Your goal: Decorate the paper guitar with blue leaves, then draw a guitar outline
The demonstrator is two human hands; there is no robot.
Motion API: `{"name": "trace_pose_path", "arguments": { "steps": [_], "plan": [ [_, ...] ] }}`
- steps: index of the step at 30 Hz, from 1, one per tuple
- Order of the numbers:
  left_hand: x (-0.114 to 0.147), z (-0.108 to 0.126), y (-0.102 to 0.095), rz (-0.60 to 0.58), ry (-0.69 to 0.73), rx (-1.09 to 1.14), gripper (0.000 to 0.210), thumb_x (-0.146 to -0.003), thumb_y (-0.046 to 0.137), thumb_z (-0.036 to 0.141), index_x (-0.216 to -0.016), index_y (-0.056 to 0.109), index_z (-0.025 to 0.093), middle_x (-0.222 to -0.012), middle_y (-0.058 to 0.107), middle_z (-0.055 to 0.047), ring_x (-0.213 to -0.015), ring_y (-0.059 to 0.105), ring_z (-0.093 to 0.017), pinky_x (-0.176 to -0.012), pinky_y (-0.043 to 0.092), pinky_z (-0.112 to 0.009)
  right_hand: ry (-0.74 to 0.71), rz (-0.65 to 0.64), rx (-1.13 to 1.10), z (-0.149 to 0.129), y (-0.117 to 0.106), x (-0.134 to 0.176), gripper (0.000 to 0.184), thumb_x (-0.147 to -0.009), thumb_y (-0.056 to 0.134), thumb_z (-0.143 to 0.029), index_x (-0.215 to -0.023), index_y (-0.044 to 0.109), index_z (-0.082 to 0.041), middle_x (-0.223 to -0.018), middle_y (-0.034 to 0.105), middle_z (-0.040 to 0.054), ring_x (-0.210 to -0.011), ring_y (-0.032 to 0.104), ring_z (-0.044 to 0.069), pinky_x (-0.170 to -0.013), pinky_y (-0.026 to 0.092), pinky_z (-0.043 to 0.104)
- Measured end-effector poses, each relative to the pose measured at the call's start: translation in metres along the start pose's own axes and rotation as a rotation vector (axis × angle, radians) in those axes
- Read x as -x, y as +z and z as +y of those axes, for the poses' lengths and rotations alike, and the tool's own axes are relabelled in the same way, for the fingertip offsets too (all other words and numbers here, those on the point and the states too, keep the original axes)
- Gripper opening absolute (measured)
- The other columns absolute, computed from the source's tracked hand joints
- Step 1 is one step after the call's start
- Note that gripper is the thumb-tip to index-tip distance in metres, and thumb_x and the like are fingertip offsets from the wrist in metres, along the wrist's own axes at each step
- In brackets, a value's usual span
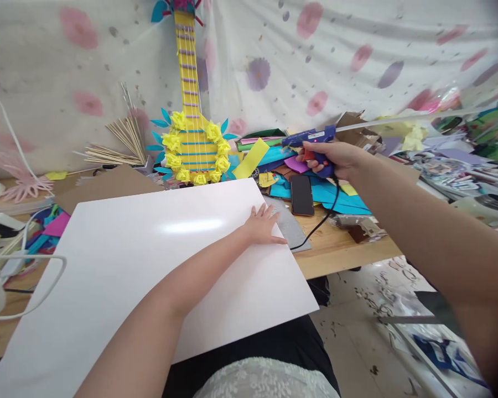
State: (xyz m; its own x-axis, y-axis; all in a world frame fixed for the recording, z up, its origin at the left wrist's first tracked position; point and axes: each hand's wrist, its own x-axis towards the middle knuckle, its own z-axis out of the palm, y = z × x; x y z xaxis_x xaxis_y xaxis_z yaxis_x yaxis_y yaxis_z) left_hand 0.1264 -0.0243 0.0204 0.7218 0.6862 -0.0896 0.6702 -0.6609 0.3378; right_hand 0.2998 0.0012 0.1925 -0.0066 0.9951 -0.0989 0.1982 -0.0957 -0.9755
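Note:
A large white board (120, 265) covers much of the table and juts out over its front edge. My left hand (262, 225) lies flat near the board's right side, fingers spread, holding nothing. Out to the right, my right hand (336, 157) is wrapped round a blue glue gun (309, 137) with a red trigger; a long clear glue stick (382, 122) sticks out of its back. From its grip a black cord hangs down to the board's right edge. The gun is raised over a heap of coloured paper and a black phone (302, 195).
Behind the board stands a yellow handmade guitar (191, 146) ringed with paper flowers. Wooden sticks (124, 138) fan out to its left. Scraps and a white cable (45, 260) crowd the left side. A pile of pens and packets (460, 160) sits at right; debris dots the floor (365, 331).

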Motion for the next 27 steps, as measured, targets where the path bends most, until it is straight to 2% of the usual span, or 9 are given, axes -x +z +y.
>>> {"name": "trace_pose_path", "arguments": {
  "steps": [4,6,8,12,17,19,22,25,27],
  "plan": [
    [-0.008,-0.033,0.007,0.052,-0.098,-0.041,0.092,-0.077,0.037,0.072,-0.145,0.026,0.011,-0.154,0.011,-0.018,-0.143,0.001,-0.029,-0.114,-0.001,-0.048,0.213,-0.053,0.082,0.009,-0.025,0.036,0.018,-0.088,0.054,-0.024,-0.076,0.058,-0.012,-0.052,0.048,-0.0001,-0.04,0.035,0.002,-0.032,0.024,0.011],
    [-0.014,-0.047,0.003,0.083,-0.155,-0.036,0.094,-0.077,0.038,0.072,-0.144,0.026,0.008,-0.154,0.011,-0.018,-0.143,0.003,-0.029,-0.115,0.001,-0.046,0.305,-0.156,0.128,0.023,-0.033,0.055,0.019,-0.082,0.062,-0.03,-0.075,0.06,-0.012,-0.049,0.047,-0.0005,-0.039,0.036,0.003,-0.032,0.025,0.012],
    [-0.022,-0.056,-0.003,0.095,-0.216,-0.032,0.095,-0.076,0.039,0.071,-0.144,0.026,0.006,-0.154,0.011,-0.019,-0.143,0.004,-0.029,-0.115,0.003,-0.044,0.401,-0.263,0.123,0.039,-0.038,0.07,0.029,-0.075,0.068,-0.041,-0.074,0.062,-0.012,-0.045,0.044,-0.0019,-0.038,0.034,0.003,-0.032,0.025,0.014],
    [-0.034,-0.067,-0.009,0.097,-0.29,-0.041,0.094,-0.077,0.038,0.07,-0.145,0.024,0.006,-0.154,0.009,-0.019,-0.144,0.003,-0.029,-0.115,0.003,-0.044,0.419,-0.358,0.109,0.058,-0.042,0.088,0.041,-0.066,0.071,-0.053,-0.073,0.064,-0.013,-0.044,0.042,-0.0024,-0.038,0.033,0.003,-0.034,0.024,0.015],
    [-0.042,-0.079,-0.014,0.106,-0.315,-0.05,0.097,-0.077,0.035,0.072,-0.146,0.021,0.006,-0.155,0.01,-0.018,-0.144,0.004,-0.027,-0.115,0.004,-0.043,0.458,-0.422,0.181,0.06,-0.056,0.088,0.044,-0.067,0.07,-0.055,-0.076,0.066,-0.013,-0.045,0.044,-0.0008,-0.04,0.036,0.004,-0.037,0.028,0.016],
    [-0.043,-0.081,-0.016,0.106,-0.321,-0.057,0.096,-0.078,0.036,0.071,-0.146,0.02,0.006,-0.155,0.011,-0.018,-0.144,0.004,-0.027,-0.115,0.004,-0.044,0.448,-0.366,0.143,0.06,-0.062,0.082,0.04,-0.067,0.071,-0.052,-0.076,0.065,-0.013,-0.045,0.044,-0.0012,-0.04,0.036,0.004,-0.036,0.029,0.016],
    [-0.045,-0.074,-0.018,0.121,-0.295,-0.097,0.082,-0.083,0.039,0.059,-0.145,0.024,0.007,-0.155,0.012,-0.016,-0.144,0.005,-0.029,-0.114,0.002,-0.049,0.36,-0.134,0.036,0.057,-0.062,0.072,0.028,-0.078,0.065,-0.041,-0.074,0.06,-0.014,-0.046,0.045,-0.0009,-0.039,0.034,0.004,-0.034,0.026,0.014],
    [-0.044,-0.05,-0.014,0.143,-0.155,-0.121,0.061,-0.088,0.039,0.042,-0.141,0.035,0.012,-0.155,0.014,-0.013,-0.144,0.005,-0.026,-0.114,0.002,-0.049,0.278,0.051,-0.032,0.047,-0.049,0.058,0.023,-0.089,0.051,-0.028,-0.073,0.056,-0.013,-0.049,0.046,-0.0004,-0.042,0.036,0.003,-0.034,0.026,0.011],
    [-0.04,-0.028,-0.01,0.089,-0.004,-0.065,0.06,-0.086,0.044,0.048,-0.138,0.041,0.019,-0.155,0.016,-0.01,-0.144,0.009,-0.025,-0.114,0.005,-0.047,0.226,0.109,-0.042,0.038,-0.037,0.048,0.021,-0.091,0.048,-0.023,-0.074,0.055,-0.013,-0.054,0.049,0.0001,-0.043,0.037,0.003,-0.034,0.026,0.011]
  ]
}}
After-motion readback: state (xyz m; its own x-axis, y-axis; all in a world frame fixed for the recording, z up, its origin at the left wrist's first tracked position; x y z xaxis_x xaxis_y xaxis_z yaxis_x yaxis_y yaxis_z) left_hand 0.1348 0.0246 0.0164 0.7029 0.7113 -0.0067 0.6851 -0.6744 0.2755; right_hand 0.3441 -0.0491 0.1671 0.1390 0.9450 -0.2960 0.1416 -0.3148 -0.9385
